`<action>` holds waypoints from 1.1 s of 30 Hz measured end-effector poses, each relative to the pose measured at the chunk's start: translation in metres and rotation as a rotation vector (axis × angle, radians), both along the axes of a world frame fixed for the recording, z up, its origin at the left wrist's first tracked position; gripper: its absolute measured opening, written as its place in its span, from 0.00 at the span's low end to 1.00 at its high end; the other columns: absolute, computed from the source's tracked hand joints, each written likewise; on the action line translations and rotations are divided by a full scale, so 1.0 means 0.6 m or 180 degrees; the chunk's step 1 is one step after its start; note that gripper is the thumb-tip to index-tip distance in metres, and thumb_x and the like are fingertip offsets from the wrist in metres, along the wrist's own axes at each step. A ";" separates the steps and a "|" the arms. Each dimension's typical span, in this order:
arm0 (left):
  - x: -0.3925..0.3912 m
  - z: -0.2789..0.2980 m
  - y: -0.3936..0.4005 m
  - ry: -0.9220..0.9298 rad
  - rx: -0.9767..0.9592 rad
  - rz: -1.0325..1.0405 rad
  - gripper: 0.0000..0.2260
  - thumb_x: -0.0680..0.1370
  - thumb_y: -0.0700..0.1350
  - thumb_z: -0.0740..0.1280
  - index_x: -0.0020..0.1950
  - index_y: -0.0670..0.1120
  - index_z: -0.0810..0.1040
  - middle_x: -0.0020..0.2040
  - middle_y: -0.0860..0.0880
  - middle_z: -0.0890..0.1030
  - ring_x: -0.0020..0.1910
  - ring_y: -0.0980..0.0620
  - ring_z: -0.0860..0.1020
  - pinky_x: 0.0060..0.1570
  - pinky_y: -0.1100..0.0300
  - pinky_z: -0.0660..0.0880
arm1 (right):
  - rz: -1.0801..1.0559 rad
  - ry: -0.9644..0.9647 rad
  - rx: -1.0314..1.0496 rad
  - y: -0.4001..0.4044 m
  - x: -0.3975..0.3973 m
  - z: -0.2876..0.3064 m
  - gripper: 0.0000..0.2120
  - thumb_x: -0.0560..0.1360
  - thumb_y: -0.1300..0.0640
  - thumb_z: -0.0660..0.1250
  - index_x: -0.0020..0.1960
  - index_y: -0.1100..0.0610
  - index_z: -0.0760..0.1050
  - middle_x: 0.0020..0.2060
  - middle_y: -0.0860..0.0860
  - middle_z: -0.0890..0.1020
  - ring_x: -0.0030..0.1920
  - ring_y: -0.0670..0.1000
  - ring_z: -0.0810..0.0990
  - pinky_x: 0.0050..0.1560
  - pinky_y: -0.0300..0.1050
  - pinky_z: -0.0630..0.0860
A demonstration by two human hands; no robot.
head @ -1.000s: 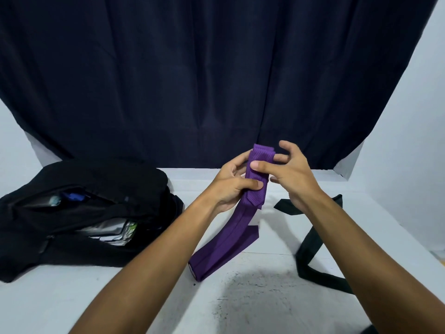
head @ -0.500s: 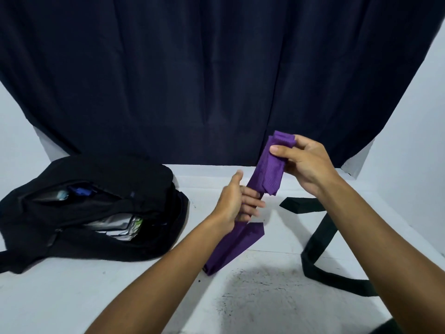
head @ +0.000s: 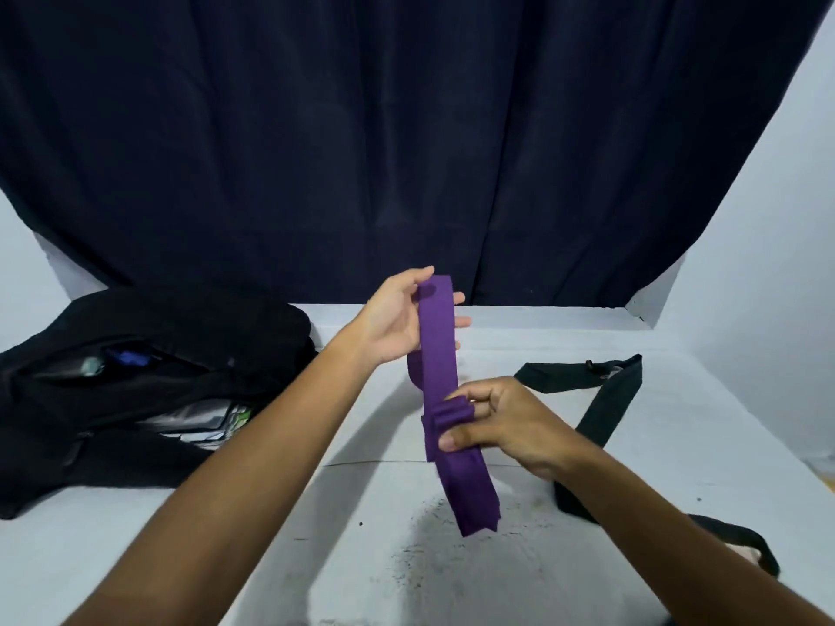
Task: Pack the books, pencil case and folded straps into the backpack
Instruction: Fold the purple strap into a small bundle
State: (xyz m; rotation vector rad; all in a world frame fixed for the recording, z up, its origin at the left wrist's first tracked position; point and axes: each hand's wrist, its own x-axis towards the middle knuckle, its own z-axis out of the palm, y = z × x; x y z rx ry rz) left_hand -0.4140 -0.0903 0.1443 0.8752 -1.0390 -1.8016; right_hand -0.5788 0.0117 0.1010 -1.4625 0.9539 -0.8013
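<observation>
A purple strap (head: pixel 436 354) hangs nearly upright above the white table (head: pixel 316 535). My left hand (head: pixel 397 320) holds its top end, thumb on the front and fingers behind. Lower down, my right hand (head: pixel 501 422) pinches a bunched fold of the same strap, and the loose tail hangs below it. A black backpack (head: pixel 149 390) lies open at the left, with books (head: pixel 203 422) and a blue item (head: pixel 131 356) showing inside. A black strap (head: pixel 605 404) lies unfolded on the table to the right, behind my right arm.
A dark curtain (head: pixel 406 151) hangs behind the table. White walls close in at both sides. The table's surface is scuffed with dark marks near its front middle.
My hands have swapped places on the purple strap: the left rose to its top end, the right dropped to a fold lower down. The strap now hangs straighter, its tail off the table.
</observation>
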 end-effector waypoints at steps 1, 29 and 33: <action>0.003 -0.004 0.001 -0.0123 -0.0050 -0.0145 0.24 0.80 0.54 0.60 0.72 0.43 0.66 0.64 0.39 0.78 0.57 0.33 0.80 0.55 0.38 0.74 | -0.0008 -0.0009 0.0002 -0.001 -0.003 0.001 0.13 0.66 0.74 0.73 0.46 0.61 0.81 0.37 0.52 0.86 0.37 0.48 0.84 0.40 0.39 0.79; -0.021 -0.063 0.076 -0.0163 -0.0836 -0.0996 0.30 0.73 0.20 0.60 0.64 0.51 0.68 0.48 0.48 0.84 0.45 0.46 0.84 0.40 0.54 0.82 | -0.1274 -0.0559 -0.0071 -0.064 0.016 0.051 0.07 0.68 0.65 0.75 0.45 0.60 0.82 0.37 0.55 0.83 0.34 0.51 0.81 0.28 0.39 0.71; -0.019 -0.071 0.075 -0.0059 -0.0901 -0.0981 0.34 0.71 0.20 0.62 0.68 0.51 0.66 0.57 0.47 0.82 0.48 0.41 0.84 0.43 0.50 0.82 | -0.1333 -0.0464 -0.0115 -0.062 0.018 0.049 0.14 0.67 0.64 0.77 0.50 0.59 0.79 0.40 0.55 0.83 0.36 0.52 0.83 0.29 0.41 0.74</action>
